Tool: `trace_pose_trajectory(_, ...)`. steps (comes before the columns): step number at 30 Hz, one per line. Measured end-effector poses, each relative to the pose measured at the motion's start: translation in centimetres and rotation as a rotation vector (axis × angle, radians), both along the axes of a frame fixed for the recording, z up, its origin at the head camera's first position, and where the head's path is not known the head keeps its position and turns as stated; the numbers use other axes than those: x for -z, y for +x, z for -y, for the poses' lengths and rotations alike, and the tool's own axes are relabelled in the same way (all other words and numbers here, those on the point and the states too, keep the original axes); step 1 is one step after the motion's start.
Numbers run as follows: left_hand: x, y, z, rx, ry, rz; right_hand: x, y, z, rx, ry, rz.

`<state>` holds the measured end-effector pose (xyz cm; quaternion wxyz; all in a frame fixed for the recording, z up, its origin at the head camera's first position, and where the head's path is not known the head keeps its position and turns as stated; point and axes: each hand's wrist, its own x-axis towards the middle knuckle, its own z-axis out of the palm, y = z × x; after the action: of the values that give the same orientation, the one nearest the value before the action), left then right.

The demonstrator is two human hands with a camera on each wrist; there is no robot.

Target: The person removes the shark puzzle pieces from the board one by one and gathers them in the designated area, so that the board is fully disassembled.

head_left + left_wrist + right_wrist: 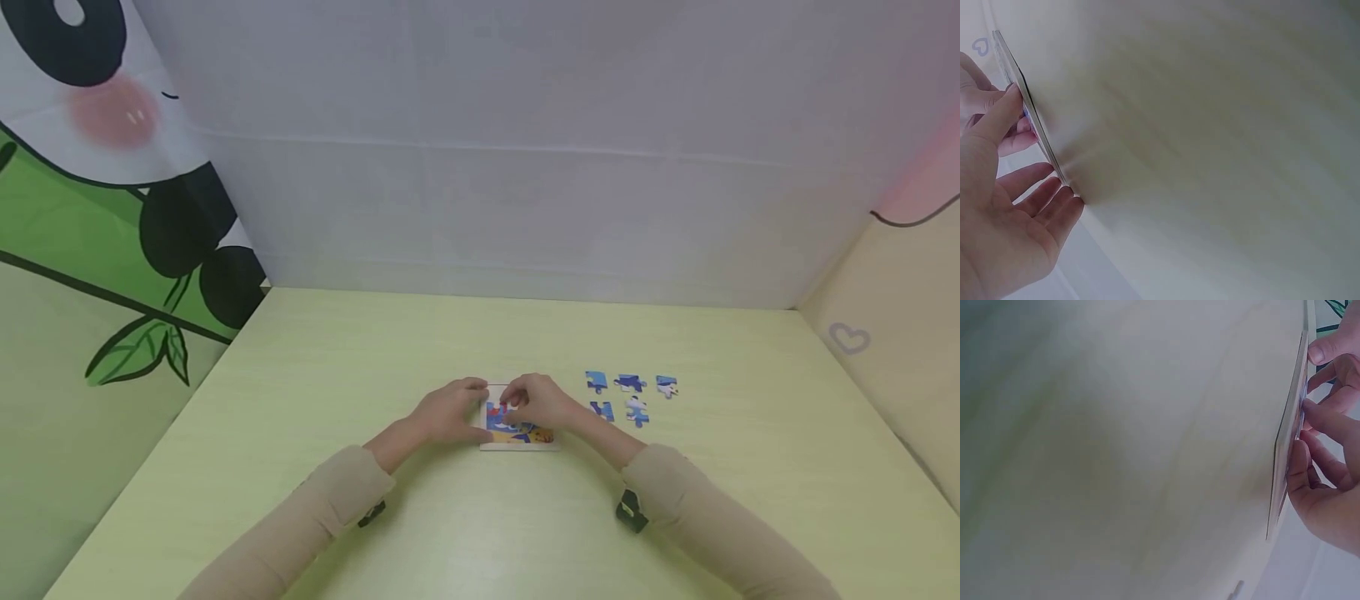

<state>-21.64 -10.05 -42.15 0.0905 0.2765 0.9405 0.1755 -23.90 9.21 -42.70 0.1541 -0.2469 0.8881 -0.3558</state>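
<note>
A small puzzle tray (519, 447) lay on the pale table (480, 533), its printed picture showing blue and red towards ten o'clock and yellow along the six o'clock side; finer print was too small to read. The left hand (447, 411) touched the tray's nine o'clock edge, thumb and fingers spread apart, the thumb near the seven o'clock corner. The right hand (543, 402) reached over the picture from three o'clock with bent fingers, thumb and forefinger close to its surface; whether they pinched a piece, I could not tell. Five loose pieces (630, 382), blue and white, lay beside the tray: three between two and three o'clock, two at three o'clock. Further out that way, a heart outline (849, 338) marked the wall; at ten o'clock hung a cartoon print (180, 137).
</note>
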Motion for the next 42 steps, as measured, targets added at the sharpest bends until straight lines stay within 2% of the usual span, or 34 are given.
trace_pose_trajectory(12,-0.11,0.04,0.06,0.005,0.018,0.004,-0.24,-0.03,-0.04,-0.006,-0.016,0.039)
trace_pose_trajectory(26,-0.52,0.10,-0.09,-0.006,0.000,0.028,-0.16,0.31,0.02,-0.026,-0.079,0.004)
trace_pose_trajectory(38,-0.57,0.09,-0.20,-0.012,0.004,0.033,-0.34,-0.04,-0.59,-0.117,-0.140,0.054)
trace_pose_trajectory(42,-0.69,0.14,-0.24,-0.013,0.000,0.033,-0.41,-0.17,-0.74,-0.107,-0.134,0.072)
